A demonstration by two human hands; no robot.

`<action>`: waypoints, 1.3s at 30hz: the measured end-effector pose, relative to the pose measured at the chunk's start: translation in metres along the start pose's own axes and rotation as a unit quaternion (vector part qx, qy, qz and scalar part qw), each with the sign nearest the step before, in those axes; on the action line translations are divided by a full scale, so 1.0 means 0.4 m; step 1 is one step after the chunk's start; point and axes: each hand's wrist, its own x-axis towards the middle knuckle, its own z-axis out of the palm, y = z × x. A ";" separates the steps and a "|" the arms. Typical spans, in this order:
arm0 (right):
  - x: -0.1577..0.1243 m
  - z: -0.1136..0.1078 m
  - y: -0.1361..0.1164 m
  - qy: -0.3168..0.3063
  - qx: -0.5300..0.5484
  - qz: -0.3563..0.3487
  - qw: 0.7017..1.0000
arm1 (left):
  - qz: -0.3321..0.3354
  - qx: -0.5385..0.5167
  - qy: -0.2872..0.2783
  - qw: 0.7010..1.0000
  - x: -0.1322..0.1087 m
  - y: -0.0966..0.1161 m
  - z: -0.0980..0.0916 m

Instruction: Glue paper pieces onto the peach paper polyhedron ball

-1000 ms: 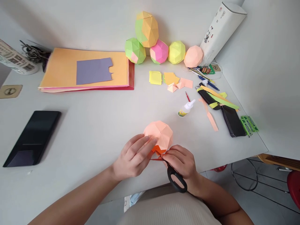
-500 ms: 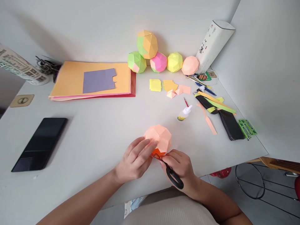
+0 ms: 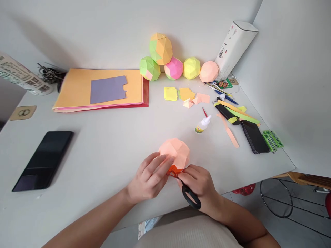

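Observation:
A peach faceted paper ball [image 3: 178, 151] sits low on the table in front of me, with an opening on its near side that shows orange inside. My left hand [image 3: 150, 177] grips the ball from the left, fingers laid over its top. In my right hand [image 3: 198, 182] is a pair of scissors [image 3: 191, 197] with black handles. Their blades lie at the near edge of the opening, partly hidden by my fingers. Beyond the ball stands a white glue bottle [image 3: 202, 124].
Several finished paper balls [image 3: 191, 68] stand along the wall. Paper sheets [image 3: 77, 86] are stacked at the back left, and a black tablet [image 3: 43, 160] lies left. Paper scraps [image 3: 188, 94], strips [image 3: 230, 134], pens [image 3: 227, 98] and a phone [image 3: 254, 136] lie right.
The scissors have shifted slightly, their handles tilting a little toward the left, with the tips still at the opening. Both hands and the ball stay nearly in place; the view has shifted slightly.

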 end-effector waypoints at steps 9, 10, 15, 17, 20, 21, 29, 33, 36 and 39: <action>-0.028 0.033 0.007 -0.015 -0.054 0.002 0.998 | -0.012 0.006 0.005 1.000 -0.002 0.004 0.003; -0.027 0.033 0.006 -0.019 -0.054 0.002 0.998 | -0.011 0.008 0.006 1.000 0.000 0.004 0.003; -0.014 0.027 -0.001 -0.028 -0.047 0.003 0.999 | -0.003 0.014 0.005 1.000 0.003 0.005 0.001; -0.011 0.030 -0.003 -0.016 -0.043 -0.003 0.999 | -0.003 0.015 0.004 1.000 -0.001 0.004 0.002; -0.012 0.039 -0.004 0.007 -0.043 -0.004 0.999 | 0.006 0.022 0.001 1.000 -0.008 0.002 0.003; -0.013 0.042 -0.004 0.014 -0.046 0.001 0.999 | 0.009 0.025 0.000 1.000 -0.010 0.001 0.004; -0.011 0.049 -0.011 0.027 -0.043 0.019 0.999 | 0.033 0.045 -0.010 0.998 -0.011 0.000 0.002; -0.010 0.046 -0.009 0.018 -0.011 0.011 1.000 | 0.041 0.078 -0.013 0.996 -0.007 -0.002 0.000; -0.004 0.035 -0.008 -0.013 0.059 0.043 0.997 | 0.030 0.074 -0.017 0.997 -0.004 -0.003 -0.001; 0.004 0.008 -0.005 -0.062 0.164 0.086 0.981 | 0.016 0.066 -0.012 0.998 -0.002 -0.002 -0.001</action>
